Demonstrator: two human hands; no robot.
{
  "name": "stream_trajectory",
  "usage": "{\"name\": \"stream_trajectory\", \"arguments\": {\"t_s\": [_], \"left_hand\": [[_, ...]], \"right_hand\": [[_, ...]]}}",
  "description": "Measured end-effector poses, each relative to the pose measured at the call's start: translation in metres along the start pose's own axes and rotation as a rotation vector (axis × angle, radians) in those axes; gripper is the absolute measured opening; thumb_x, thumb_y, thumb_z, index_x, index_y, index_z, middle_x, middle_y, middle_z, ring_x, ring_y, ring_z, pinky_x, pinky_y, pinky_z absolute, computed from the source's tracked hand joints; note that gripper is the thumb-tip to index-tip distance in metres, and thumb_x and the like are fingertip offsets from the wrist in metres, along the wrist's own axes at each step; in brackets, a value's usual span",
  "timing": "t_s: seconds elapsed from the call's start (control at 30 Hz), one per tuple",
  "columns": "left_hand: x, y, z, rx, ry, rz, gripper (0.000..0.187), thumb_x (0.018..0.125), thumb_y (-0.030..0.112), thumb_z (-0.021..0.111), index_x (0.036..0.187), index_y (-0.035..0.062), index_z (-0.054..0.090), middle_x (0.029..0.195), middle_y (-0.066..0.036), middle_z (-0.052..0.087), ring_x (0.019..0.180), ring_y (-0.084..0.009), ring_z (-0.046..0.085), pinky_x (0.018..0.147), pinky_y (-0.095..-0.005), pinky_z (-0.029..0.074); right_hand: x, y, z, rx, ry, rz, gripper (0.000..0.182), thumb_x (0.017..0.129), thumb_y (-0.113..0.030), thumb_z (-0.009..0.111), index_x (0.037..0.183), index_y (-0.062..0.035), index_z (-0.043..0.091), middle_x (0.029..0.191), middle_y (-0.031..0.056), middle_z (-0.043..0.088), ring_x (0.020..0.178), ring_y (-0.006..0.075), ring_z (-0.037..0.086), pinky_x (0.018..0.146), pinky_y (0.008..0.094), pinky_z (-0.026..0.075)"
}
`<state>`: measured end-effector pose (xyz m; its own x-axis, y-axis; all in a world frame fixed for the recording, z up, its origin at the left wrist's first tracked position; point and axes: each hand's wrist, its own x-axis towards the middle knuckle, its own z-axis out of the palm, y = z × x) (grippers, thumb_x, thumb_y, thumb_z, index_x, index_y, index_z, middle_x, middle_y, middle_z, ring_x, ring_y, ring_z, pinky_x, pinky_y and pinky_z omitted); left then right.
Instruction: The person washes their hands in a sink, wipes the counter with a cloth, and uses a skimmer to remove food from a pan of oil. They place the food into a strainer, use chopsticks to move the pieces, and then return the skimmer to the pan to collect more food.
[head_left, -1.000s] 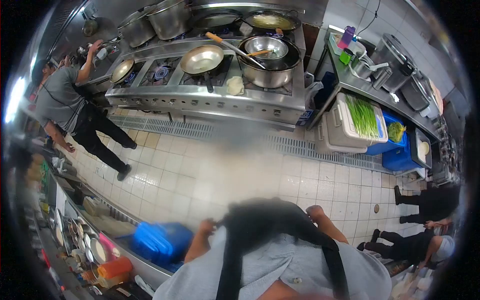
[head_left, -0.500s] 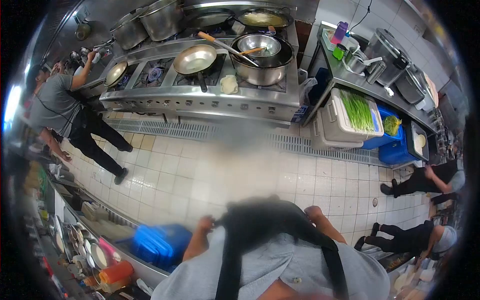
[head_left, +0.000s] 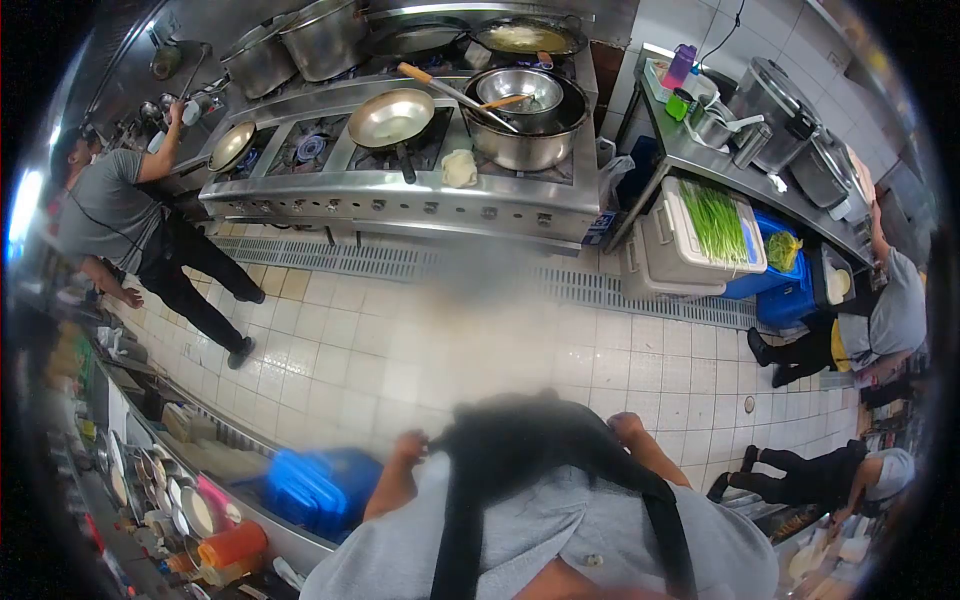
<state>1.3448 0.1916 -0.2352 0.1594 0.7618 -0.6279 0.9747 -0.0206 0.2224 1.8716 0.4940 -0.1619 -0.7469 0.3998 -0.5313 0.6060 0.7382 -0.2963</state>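
My left hand is at my left side, right at the edge of my black apron. On the other side, my right hand is beside the apron's right edge. Both are small and blurred here, and their fingers are mostly hidden, so I cannot tell how they are curled. Ahead is a steel stove. On it sit a frying pan, a large pot with a steel bowl in it, and a folded cloth.
A person at the left reaches toward hanging ladles. At the right, one person stands by the steel counter and another bends lower down. Green stalks lie on a white bin. A blue bin is at my left.
The person at the right has moved up to the counter and reaches over it. The person at the left has lifted a ladle slightly. My hands stay about the same.
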Motion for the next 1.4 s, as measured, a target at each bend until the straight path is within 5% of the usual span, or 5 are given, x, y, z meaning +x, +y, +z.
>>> {"name": "stream_trajectory", "arguments": {"t_s": [0.07, 0.2, 0.37, 0.6, 1.4], "left_hand": [[0.014, -0.018, 0.045, -1.492, 0.146, -0.155, 0.036, 0.065, 0.031, 0.074, 0.1, 0.0242, 0.066, 0.128, -0.001, 0.051, 0.125, -0.0248, 0.039, 0.102, -0.0397, 0.034], [0.018, -0.015, 0.046, -1.436, 0.175, -0.255, 0.048, 0.064, 0.033, 0.075, 0.109, 0.0215, 0.062, 0.126, -0.002, 0.052, 0.125, -0.0254, 0.038, 0.102, -0.0391, 0.034], [0.004, 0.009, -0.002, -0.318, 0.0, -0.155, 0.054, 0.061, 0.026, 0.079, 0.111, 0.0196, 0.06, 0.123, -0.004, 0.053, 0.121, -0.0258, 0.043, 0.102, -0.0385, 0.035], [0.012, -0.001, 0.026, -1.174, 0.166, -0.267, 0.051, 0.06, 0.023, 0.08, 0.107, 0.0172, 0.061, 0.119, -0.006, 0.056, 0.121, -0.0263, 0.045, 0.099, -0.0398, 0.037], [0.005, 0.008, -0.02, -0.258, -0.013, -0.131, 0.046, 0.066, 0.029, 0.075, 0.108, 0.0188, 0.06, 0.125, -0.011, 0.052, 0.122, -0.0279, 0.042, 0.1, -0.0395, 0.036]], "right_hand": [[-0.002, -0.017, -0.017, 0.265, -0.062, 0.193, 0.019, 0.088, -0.014, 0.046, 0.082, -0.0014, 0.059, 0.079, 0.0098, 0.063, 0.062, 0.0209, 0.064, 0.049, 0.0343, 0.053], [-0.006, -0.033, -0.04, 0.573, -0.102, 0.433, 0.018, 0.087, -0.012, 0.046, 0.08, -0.0026, 0.06, 0.077, 0.0092, 0.063, 0.063, 0.0191, 0.065, 0.051, 0.032, 0.053], [-0.003, -0.02, -0.026, 0.152, -0.085, 0.199, 0.018, 0.087, -0.013, 0.047, 0.083, -0.0021, 0.06, 0.079, 0.0096, 0.064, 0.064, 0.0195, 0.065, 0.052, 0.0315, 0.054], [-0.006, -0.02, -0.028, 0.678, -0.1, 0.452, 0.022, 0.089, -0.014, 0.043, 0.085, 0.0005, 0.059, 0.08, 0.0128, 0.063, 0.062, 0.021, 0.064, 0.05, 0.0334, 0.053], [0.005, -0.005, 0.008, 0.954, -0.056, 0.461, 0.02, 0.089, -0.021, 0.043, 0.093, -0.0051, 0.054, 0.082, 0.0099, 0.059, 0.06, 0.0223, 0.059, 0.048, 0.0348, 0.048]]}}
